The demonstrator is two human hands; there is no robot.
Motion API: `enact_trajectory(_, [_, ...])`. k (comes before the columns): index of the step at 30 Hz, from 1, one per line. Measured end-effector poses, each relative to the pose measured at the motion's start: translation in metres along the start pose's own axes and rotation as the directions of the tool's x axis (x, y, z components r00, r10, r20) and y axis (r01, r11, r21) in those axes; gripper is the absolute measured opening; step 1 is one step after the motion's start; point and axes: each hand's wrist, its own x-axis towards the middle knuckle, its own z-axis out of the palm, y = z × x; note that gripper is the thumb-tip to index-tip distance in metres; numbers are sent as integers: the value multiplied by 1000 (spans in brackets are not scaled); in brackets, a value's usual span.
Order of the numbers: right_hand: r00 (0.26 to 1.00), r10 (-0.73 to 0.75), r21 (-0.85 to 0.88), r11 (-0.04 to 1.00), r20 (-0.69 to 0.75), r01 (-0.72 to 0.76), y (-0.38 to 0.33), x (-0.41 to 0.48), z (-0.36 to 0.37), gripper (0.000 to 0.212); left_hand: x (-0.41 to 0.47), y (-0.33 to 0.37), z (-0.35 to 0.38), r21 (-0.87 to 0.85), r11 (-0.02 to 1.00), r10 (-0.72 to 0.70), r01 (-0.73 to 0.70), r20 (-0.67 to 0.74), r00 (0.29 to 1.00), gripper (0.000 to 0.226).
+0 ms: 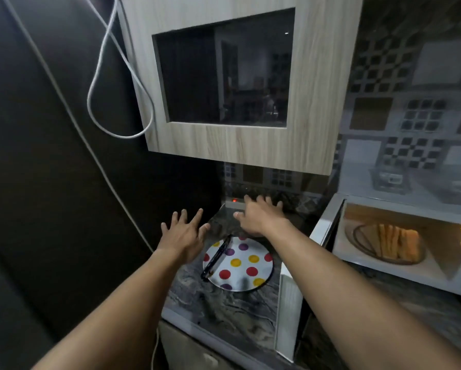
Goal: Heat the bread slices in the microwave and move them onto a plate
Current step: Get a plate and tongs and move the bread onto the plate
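Several bread slices [396,243] lie in a row on the glass turntable inside the white microwave [400,275] at the right, which is lit and has its door [288,311] swung open toward me. A white plate with coloured dots [246,272] sits on the marble counter, with black tongs [216,259] resting across its left side. My left hand [182,236] hovers open, fingers spread, just left of the plate. My right hand [258,216] is stretched out open beyond the plate, near the back wall. Neither hand holds anything.
A wooden wall cabinet with a dark glass door [224,76] hangs above the counter [224,311]. A white cable [101,76] loops down beside it. A power strip with a red light [234,200] sits at the back wall. A dark panel fills the left side.
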Motion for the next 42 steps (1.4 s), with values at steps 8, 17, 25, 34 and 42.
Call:
enact_trajectory(8, [996,92,39,995,-21,-91,-17,27,26,69,53,-42,32,-72,996,67,-61,90,994,61])
enact_trajectory(17, [944,327,114,940,-51,-320,-40,35,94,71,103,-89,88,-142,963,250,-227,173,953,60])
enact_trajectory(25, [881,472,150,873,-21,-464,-27,51,163,69,133,-96,145,-236,933,314,-271,168,934,59])
enact_trajectory(34, [822,567,185,804,46,-565,-2,72,215,68,174,-106,199,-189,949,295,-253,245,924,57])
enact_trajectory(42, [754,648,231,722,108,-653,20,88,228,70,193,-101,211,-168,959,263,-227,230,937,50])
